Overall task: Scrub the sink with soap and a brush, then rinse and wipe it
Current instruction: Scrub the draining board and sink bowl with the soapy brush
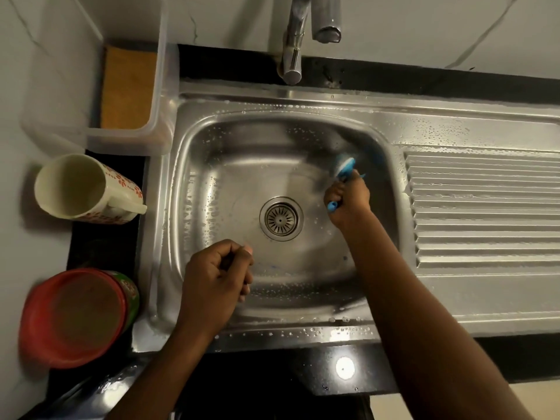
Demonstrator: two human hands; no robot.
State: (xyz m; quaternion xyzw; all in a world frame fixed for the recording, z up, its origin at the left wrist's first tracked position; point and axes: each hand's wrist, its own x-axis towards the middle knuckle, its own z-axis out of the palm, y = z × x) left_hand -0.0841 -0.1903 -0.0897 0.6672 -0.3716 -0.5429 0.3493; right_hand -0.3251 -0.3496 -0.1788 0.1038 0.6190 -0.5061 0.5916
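Observation:
A steel sink [194,207] fills the middle of the view, wet with droplets and a little foam, its drain [281,219] at the centre. My right hand [348,204] grips a blue brush [344,168] whose white bristles press on the basin's far right wall; the brush head is blurred. My left hand [216,280] hovers over the basin's near left part, fingers curled closed, with nothing visible in it.
A chrome tap [295,40] stands behind the basin. The ribbed draining board [485,207] lies to the right. On the left counter sit a clear plastic box with an orange sponge [128,86], a flowered cream jug [85,189] and a red-lidded tub [75,316].

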